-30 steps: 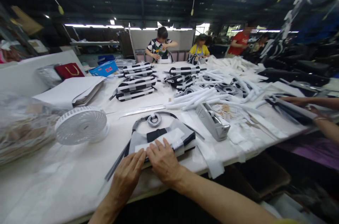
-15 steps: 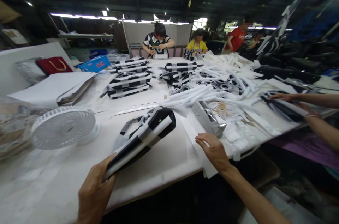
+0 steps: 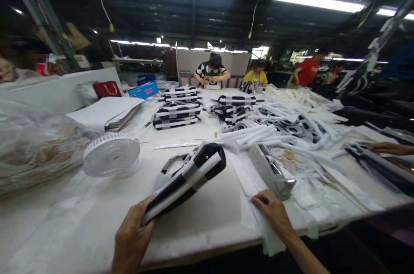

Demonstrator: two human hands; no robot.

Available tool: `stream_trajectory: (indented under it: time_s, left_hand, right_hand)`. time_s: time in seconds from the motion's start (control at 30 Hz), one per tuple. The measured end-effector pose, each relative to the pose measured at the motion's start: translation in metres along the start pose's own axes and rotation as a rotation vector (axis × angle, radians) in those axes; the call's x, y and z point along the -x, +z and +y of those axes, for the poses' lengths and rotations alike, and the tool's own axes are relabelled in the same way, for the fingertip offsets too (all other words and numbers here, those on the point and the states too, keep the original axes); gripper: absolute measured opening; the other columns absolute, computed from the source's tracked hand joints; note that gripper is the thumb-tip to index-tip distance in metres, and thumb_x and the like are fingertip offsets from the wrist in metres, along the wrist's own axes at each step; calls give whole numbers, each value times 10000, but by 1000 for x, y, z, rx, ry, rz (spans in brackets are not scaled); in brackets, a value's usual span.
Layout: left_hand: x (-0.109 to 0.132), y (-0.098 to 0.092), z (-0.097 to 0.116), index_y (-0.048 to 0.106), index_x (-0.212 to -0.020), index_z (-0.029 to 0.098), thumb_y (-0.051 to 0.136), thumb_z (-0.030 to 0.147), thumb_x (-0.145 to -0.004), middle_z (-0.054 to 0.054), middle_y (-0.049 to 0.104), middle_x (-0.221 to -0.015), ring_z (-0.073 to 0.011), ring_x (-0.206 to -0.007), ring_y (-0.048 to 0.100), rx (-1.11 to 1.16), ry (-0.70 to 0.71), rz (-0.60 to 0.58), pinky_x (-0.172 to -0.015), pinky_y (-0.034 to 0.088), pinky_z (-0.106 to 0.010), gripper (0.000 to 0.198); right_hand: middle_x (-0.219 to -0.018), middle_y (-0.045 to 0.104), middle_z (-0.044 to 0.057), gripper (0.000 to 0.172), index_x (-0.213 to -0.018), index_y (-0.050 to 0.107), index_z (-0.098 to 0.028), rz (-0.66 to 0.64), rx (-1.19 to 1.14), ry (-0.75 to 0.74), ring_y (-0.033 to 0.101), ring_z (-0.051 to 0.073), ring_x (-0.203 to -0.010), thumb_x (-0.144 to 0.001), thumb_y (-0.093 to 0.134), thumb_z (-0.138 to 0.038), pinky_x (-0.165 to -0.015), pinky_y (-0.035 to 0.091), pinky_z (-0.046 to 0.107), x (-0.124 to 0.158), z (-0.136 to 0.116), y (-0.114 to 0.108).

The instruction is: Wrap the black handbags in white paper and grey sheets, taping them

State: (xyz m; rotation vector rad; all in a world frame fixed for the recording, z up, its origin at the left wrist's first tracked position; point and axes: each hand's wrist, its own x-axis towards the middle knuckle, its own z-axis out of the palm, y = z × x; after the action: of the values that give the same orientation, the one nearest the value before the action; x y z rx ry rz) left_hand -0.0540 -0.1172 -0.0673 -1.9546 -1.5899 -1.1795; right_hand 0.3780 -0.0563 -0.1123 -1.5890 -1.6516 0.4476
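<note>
My left hand [image 3: 134,233] grips the near end of a black bag [image 3: 211,159], its fingers wrapped round it. White padded strips with grey bands run along the bag, which slants up to the right above the table. Behind it a loop of wrapped strap [image 3: 173,165] shows. My right hand [image 3: 273,213] has its thumb and fingers pinched at the edge of thin white sheets [image 3: 250,179]. These overhang the table's front edge; paper or plastic, I cannot tell. Just beyond that hand stands a grey tape dispenser [image 3: 268,170].
A white fan [image 3: 111,155] stands at left beside a clear plastic bag [image 3: 39,144]. Wrapped black bags [image 3: 177,111] lie stacked at the back. White foam tubes [image 3: 255,133] lie behind the dispenser. A co-worker's hand [image 3: 390,149] is at the right; other people work beyond the table.
My right hand has come down from above the white sheets and closed its fingers at their edge. My left hand keeps hold of the black bag. The view has shifted left and up.
</note>
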Motion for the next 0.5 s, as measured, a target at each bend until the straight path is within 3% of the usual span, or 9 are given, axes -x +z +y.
stream_trajectory:
  time_s: [0.17, 0.27, 0.37, 0.5]
  left_hand:
    - [1, -2, 1, 569, -1234, 230, 476, 267, -916, -43, 689, -1076, -231, -935, 689, 20, -35, -12, -876, 566, -334, 334]
    - [3, -1, 2, 581, -1222, 227, 494, 269, -908, -48, 692, -1069, -240, -931, 687, 34, -76, -15, -878, 569, -348, 328]
    - [5, 0, 1, 591, -1215, 229, 517, 299, -912, -48, 693, -1052, -243, -916, 684, 41, -114, -25, -877, 567, -351, 319]
    - [6, 0, 0, 598, -1200, 230, 517, 332, -915, -52, 690, -1060, -249, -931, 681, 52, -157, -50, -886, 564, -355, 313]
  right_hand:
    - [-758, 735, 77, 375, -686, 747, -197, -66, -151, 292, 675, 285, -770, -666, 672, -564, -755, 517, 407, -12, -10, -10]
    - [-764, 747, 81, 404, -706, 758, -186, -38, -214, 363, 690, 295, -776, -623, 711, -579, -779, 530, 423, -18, -20, -18]
    - [-973, 762, 113, 341, -674, 740, -199, -41, -254, 231, 682, 340, -1014, -656, 744, -539, -992, 471, 507, -21, -41, -20]
    - [-1136, 732, 99, 268, -639, 676, -219, -142, -242, 3, 580, 340, -1246, -766, 724, -450, -1172, 215, 633, -11, -78, 0]
